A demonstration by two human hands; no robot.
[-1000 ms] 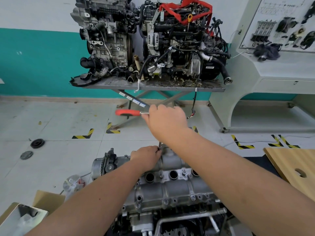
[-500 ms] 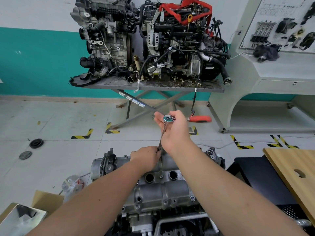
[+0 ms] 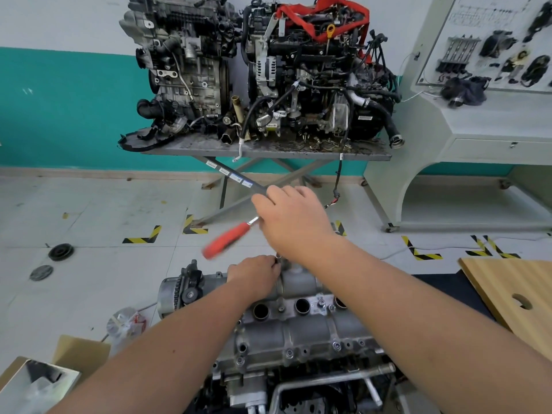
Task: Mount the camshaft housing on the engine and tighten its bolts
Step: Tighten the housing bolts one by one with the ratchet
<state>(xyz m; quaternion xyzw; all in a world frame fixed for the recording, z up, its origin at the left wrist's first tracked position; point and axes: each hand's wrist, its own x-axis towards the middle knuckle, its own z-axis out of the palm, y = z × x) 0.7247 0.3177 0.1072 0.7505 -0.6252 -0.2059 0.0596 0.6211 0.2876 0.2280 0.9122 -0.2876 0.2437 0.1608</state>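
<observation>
The grey aluminium camshaft housing point(image 3: 301, 330) sits on the engine at the bottom centre, with several bolts along its near edge. My right hand point(image 3: 294, 221) grips the head end of a ratchet wrench whose red handle point(image 3: 228, 239) points down-left and is blurred. A thin extension drops from the ratchet to the housing's far edge. My left hand point(image 3: 257, 274) pinches the lower end of that extension against the housing; the bolt under it is hidden.
Two engines stand on a grey lift table point(image 3: 263, 152) straight ahead. A white training console point(image 3: 466, 130) is at the right, a wooden board point(image 3: 513, 294) at the right edge. Cardboard box point(image 3: 44, 380), crumpled plastic bag point(image 3: 127, 322) and two round parts point(image 3: 61, 251) lie at the left.
The red ratchet handle swung from pointing left, round to the right, and now back to down-left. My left hand stayed at the extension's foot on the housing.
</observation>
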